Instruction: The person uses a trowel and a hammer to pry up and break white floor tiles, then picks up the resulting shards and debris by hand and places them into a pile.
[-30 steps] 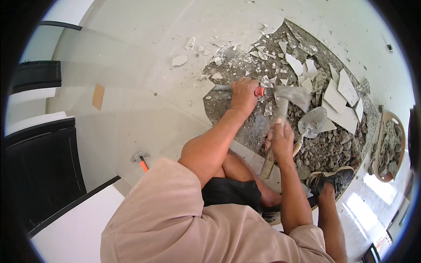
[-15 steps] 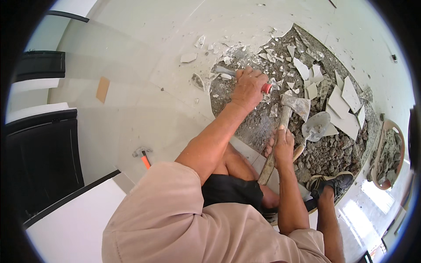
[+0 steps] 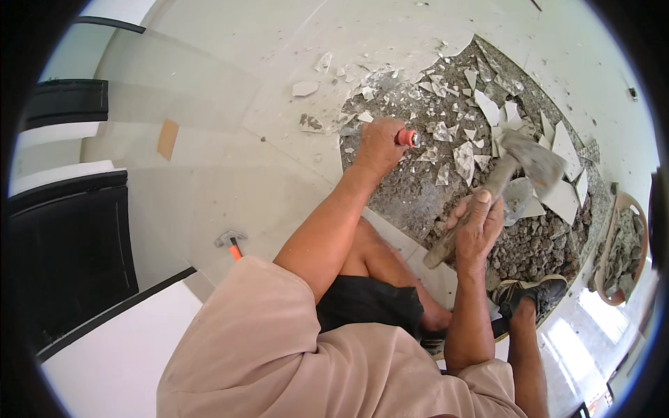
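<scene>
My left hand (image 3: 380,143) is closed around a chisel with a red grip end (image 3: 408,138). The chisel's grey metal tip (image 3: 350,130) points left, at the broken edge of the floor tiles (image 3: 300,150). In my right hand (image 3: 478,230) is a hatchet (image 3: 507,161) with a worn wooden handle, its head blurred by motion and raised over the rubble, to the right of the chisel's struck end and apart from it. White tile shards (image 3: 465,161) lie scattered on the exposed grey mortar bed (image 3: 401,184).
A trowel (image 3: 517,198) lies partly hidden behind the hatchet, beside loose rubble (image 3: 533,247) and larger tile pieces (image 3: 566,150). Far right stands a basket of debris (image 3: 622,296). An orange-handled hammer (image 3: 231,241) and a brown tile piece (image 3: 167,139) lie on the left floor.
The hatchet has risen and swung right, away from the chisel. My left hand has shifted slightly left and down with the chisel, whose struck end now shows more.
</scene>
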A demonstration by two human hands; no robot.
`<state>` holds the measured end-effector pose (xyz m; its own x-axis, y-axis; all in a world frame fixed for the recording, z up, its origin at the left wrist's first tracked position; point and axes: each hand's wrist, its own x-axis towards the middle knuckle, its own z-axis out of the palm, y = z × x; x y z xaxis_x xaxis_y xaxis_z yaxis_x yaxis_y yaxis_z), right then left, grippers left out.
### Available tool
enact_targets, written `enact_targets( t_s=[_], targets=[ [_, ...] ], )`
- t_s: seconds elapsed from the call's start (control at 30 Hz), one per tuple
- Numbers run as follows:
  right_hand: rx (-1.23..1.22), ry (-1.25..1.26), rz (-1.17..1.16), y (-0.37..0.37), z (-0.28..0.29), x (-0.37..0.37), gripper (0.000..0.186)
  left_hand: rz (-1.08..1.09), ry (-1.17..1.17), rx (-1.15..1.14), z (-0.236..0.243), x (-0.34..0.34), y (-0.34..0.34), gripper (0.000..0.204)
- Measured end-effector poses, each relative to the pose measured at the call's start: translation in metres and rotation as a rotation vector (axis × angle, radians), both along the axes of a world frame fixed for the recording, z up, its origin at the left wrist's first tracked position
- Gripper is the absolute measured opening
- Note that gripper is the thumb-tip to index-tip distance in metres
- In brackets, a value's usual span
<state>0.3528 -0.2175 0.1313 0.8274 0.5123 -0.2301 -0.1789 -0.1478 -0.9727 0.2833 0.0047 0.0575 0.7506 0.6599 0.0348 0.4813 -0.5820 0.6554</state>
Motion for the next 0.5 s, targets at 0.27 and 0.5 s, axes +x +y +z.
enact_targets(
  t_s=[0.27,0.5],
  targets=[
    [-0.264,-0.562,0.457,0.021,-0.011,0.005,0.022,0.091,-0.285,0.033,-0.005,-0.014,0.011,0.021],
    [0.013,-0.646,0.066,0.002,-0.049,0.001,0.022,0.068,-0.407,0.113,-0.013,0.013,-0.002,0.021]
  ],
)
